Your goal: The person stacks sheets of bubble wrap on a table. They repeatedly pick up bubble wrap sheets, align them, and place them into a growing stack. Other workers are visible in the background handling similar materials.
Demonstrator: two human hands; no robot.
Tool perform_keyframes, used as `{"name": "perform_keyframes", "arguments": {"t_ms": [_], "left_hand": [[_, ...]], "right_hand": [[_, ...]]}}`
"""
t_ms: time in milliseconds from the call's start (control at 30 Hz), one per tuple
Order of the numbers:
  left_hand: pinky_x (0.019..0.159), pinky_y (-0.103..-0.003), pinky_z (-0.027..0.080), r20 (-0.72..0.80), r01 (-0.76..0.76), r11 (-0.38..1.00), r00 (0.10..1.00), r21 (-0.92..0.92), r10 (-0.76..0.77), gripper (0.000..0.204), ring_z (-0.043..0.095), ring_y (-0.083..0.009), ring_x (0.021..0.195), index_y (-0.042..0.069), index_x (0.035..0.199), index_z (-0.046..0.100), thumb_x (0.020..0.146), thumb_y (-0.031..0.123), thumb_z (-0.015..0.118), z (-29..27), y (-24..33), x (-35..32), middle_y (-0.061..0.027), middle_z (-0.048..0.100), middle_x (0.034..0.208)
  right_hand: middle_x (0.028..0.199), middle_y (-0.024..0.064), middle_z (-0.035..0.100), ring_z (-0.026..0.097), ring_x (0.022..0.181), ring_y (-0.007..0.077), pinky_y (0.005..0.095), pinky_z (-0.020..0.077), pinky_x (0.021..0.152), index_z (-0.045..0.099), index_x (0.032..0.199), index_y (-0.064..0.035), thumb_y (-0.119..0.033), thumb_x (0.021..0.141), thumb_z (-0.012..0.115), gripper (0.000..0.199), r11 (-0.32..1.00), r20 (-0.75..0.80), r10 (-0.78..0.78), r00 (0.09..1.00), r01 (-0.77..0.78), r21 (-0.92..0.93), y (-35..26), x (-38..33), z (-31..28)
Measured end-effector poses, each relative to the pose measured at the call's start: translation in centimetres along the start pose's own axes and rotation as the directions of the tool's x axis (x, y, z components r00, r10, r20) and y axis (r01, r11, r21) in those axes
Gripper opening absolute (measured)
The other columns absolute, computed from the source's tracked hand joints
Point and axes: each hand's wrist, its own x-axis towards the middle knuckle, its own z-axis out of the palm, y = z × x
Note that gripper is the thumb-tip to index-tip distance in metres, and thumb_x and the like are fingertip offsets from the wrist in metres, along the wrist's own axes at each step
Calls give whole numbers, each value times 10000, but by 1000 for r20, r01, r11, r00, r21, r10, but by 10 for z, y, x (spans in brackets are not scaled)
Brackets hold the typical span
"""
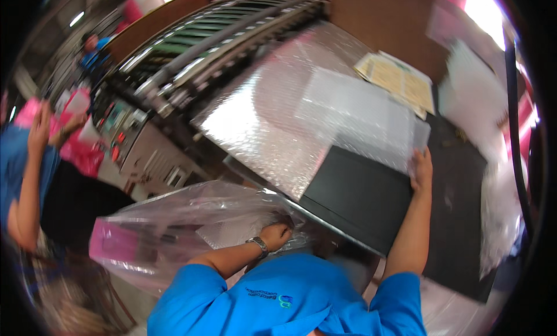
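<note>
My left hand, a watch at its wrist, is closed at the edge of a large clear plastic bag hanging in front of the table. A whitish sheet and a pink patch show through the bag. Farther right, my right hand grips the right edge of a flat bubble-wrap piece, its fingers partly hidden. That piece lies across the table, over a wider bubble-wrap sheet. A flat dark rectangular board sits between my hands at the table's front edge.
A roller machine borders the table at the back left, with a control box at its side. Yellowish papers lie at the back right. White wrap bundles stand along the right side. Another person's arm is at far left.
</note>
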Motion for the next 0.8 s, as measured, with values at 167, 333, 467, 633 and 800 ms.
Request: {"name": "perform_keyframes", "arguments": {"t_ms": [167,333,467,633,800], "left_hand": [[733,-440,455,20,15,1000,1000,13,-15,312,577,-364,804,58,879,604,823,327,458,-6,10,2,-191,605,861],[738,-448,452,-17,-1,1000,1000,-8,1,319,578,-366,803,50,880,598,823,331,458,1,-2,0,-194,608,845],[740,-449,452,-34,-5,999,999,-37,4,322,580,-362,806,47,889,598,822,330,459,3,-4,-1,-195,608,858],[742,-447,452,-50,-40,999,998,-12,39,329,581,-357,817,42,882,599,821,332,458,6,-6,1,-193,610,867],[746,-435,454,-16,-10,1000,1000,16,11,316,583,-333,838,69,907,606,829,332,451,4,-5,0,-155,615,896]], "right_hand": [[1264,119,397,448,1074,239,381,387,877,142,1389,-93,-185,833,560,702,1000,-118,5,993,-7,-16,-1,-1,4],[1283,134,384,450,1081,257,374,392,868,145,1388,-73,-183,835,566,704,998,-63,-55,996,54,-20,2,4,3],[1290,143,377,456,1075,258,363,399,859,161,1382,-62,-172,838,565,687,997,-47,-79,996,78,-24,6,9,-4],[1255,138,403,473,1043,245,355,409,840,168,1380,-61,-178,833,571,690,994,-63,-105,993,102,-40,9,11,-7],[1232,131,420,481,1023,241,346,416,822,166,1383,-75,-183,826,575,700,996,-49,-87,995,85,-40,2,3,1]]}}
